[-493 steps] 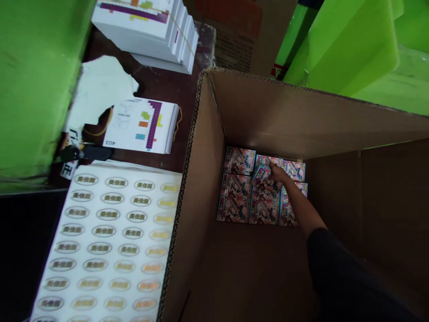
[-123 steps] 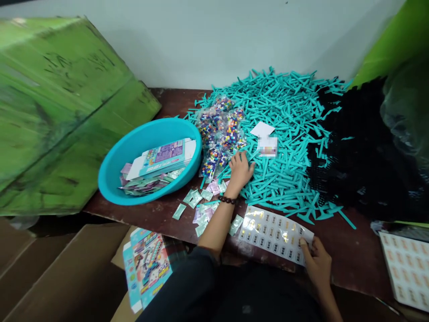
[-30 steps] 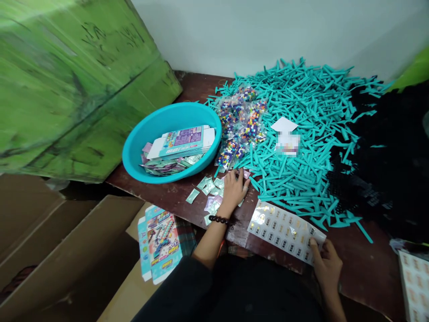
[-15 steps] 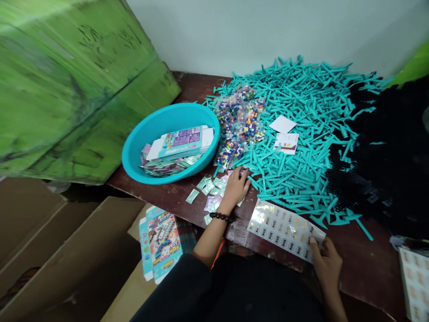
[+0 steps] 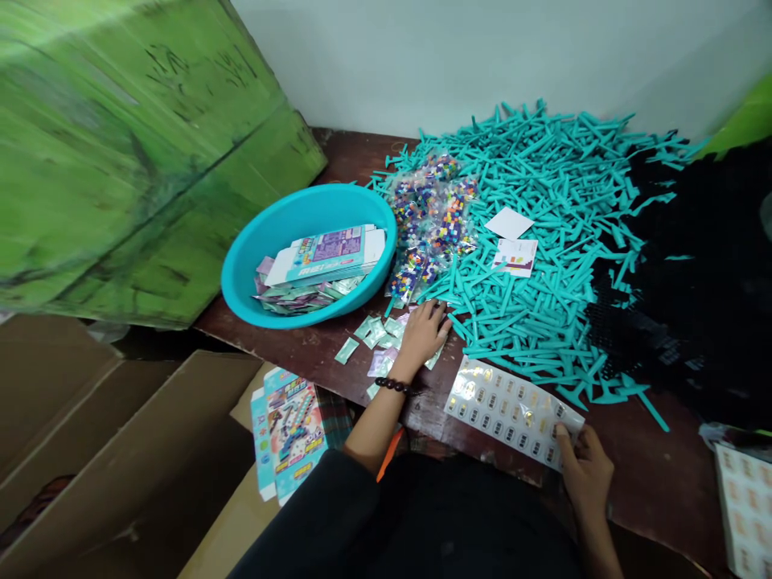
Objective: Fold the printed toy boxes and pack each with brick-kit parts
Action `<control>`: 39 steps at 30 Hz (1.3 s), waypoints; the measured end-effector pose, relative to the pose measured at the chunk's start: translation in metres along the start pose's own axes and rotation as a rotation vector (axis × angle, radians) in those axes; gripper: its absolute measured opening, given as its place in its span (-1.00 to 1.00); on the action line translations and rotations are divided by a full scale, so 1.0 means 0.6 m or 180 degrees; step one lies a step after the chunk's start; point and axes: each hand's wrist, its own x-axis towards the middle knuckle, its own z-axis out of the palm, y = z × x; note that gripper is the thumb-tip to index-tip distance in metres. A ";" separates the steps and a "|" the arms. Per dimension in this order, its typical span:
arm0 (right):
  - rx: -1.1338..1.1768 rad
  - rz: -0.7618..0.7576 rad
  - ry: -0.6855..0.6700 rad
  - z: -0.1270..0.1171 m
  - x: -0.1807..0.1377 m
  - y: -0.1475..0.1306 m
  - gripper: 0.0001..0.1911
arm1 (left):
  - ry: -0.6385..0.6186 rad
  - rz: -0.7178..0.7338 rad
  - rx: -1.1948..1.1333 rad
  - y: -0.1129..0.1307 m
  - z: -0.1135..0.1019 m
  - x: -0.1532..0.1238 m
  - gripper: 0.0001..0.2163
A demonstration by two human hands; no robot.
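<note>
Left hand (image 5: 422, 334) lies palm-down on the dark wooden tabletop (image 5: 639, 466), fingers slightly curled and spread. Fingertips rest among small foil sachets (image 5: 379, 331) at the edge of a heap of teal plastic runners (image 5: 531, 314); whether they grip anything cannot be told. Beaded bracelet (image 5: 392, 386) on that wrist.

Right hand (image 5: 588, 474) clenched on the near right corner of a gold-and-white sticker sheet (image 5: 512, 410), thumb on top, sheet lying tilted on the table just below the heap.

Teal plastic basin (image 5: 241, 277) left of the sachets holds a flat printed carton blank (image 5: 326, 257) over more sachets. Clear bags of coloured beads (image 5: 428, 217) lie on the heap, with a white card (image 5: 510, 223) and small printed leaflet (image 5: 515, 257) further right. Black plastic mesh (image 5: 675, 281) adjoins the heap. Printed carton (image 5: 293, 430) sits below the table edge, on brown cardboard (image 5: 121, 450). Second sticker sheet (image 5: 745, 507) at far right.
</note>
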 end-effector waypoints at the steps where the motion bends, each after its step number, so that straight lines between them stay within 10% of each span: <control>1: 0.0013 -0.0023 -0.0002 0.000 0.000 0.000 -0.49 | 0.0002 0.0012 0.0007 -0.001 -0.001 0.001 -0.56; 21: -0.0095 -0.0202 0.0052 -0.003 0.003 -0.008 -0.45 | 0.0014 0.0065 0.0082 0.001 -0.016 0.010 -0.60; 39: 0.0052 -0.0183 0.0018 -0.002 0.003 -0.009 -0.46 | -0.0002 0.0178 0.0187 0.011 -0.014 -0.073 -0.68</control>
